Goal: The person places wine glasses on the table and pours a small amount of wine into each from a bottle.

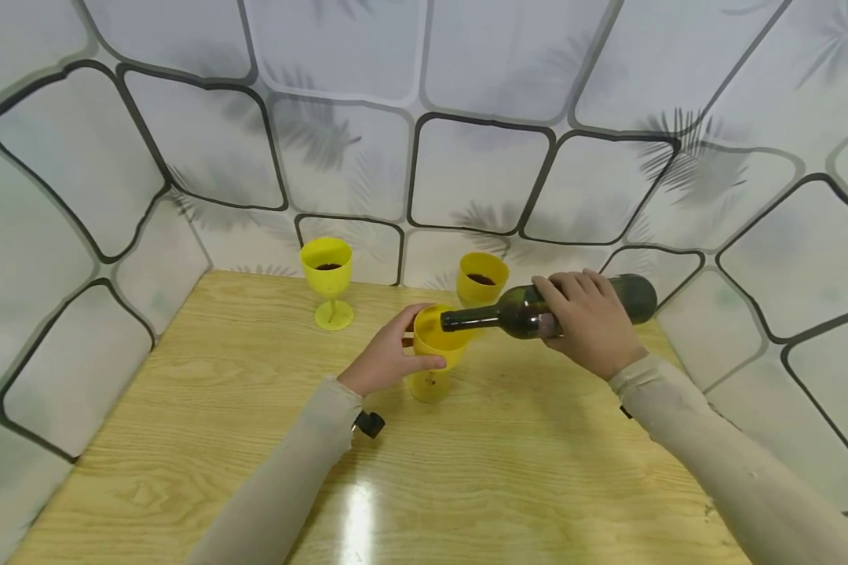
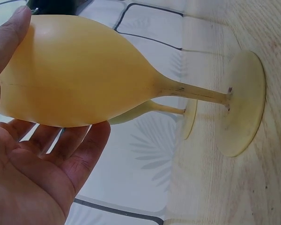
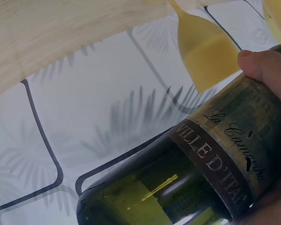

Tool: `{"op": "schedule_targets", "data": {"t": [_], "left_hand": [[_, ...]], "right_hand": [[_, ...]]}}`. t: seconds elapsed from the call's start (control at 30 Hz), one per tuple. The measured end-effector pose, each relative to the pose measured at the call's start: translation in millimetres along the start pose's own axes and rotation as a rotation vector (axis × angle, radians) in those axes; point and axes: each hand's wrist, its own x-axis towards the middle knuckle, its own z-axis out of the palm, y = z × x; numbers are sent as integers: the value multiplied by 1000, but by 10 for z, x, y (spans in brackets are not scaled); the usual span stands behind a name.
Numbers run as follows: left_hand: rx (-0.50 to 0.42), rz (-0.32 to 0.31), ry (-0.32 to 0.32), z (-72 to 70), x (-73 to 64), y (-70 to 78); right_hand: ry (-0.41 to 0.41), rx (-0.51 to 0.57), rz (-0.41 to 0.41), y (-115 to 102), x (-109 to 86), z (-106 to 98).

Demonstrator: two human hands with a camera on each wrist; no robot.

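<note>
My left hand (image 1: 389, 353) grips the bowl of a yellow goblet (image 1: 440, 345), thumb on the near side and fingers round the far side. In the left wrist view the goblet's round foot (image 2: 246, 105) stands on the wooden table. My right hand (image 1: 588, 320) holds a dark green wine bottle (image 1: 523, 310) round its labelled body, tilted nearly level. The bottle's mouth is at the goblet's rim, over its opening. In the right wrist view the label (image 3: 229, 145) and the bottle's base end show, with the thumb pressed along the label.
A yellow goblet (image 1: 327, 271) with dark liquid stands at the back left of the wooden table (image 1: 240, 439). Another goblet (image 1: 482, 278), also with dark liquid, stands just behind the bottle's neck. Patterned white walls (image 1: 480, 173) rise behind and beside the table.
</note>
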Motion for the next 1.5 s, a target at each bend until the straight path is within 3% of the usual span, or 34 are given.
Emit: {"op": "schedule_targets", "data": {"t": [0.53,1.23,1.5], "left_hand": [[9,2,5,8,-1,8],[4,7,-3,17,-3,0],[3,12,2,12,-5,-4]], "right_hand": [[47,-27,-42,-6,88,-65],[28,-60,-61,-80,152,-90],[66,-78,-72,-85,154,-99]]}}
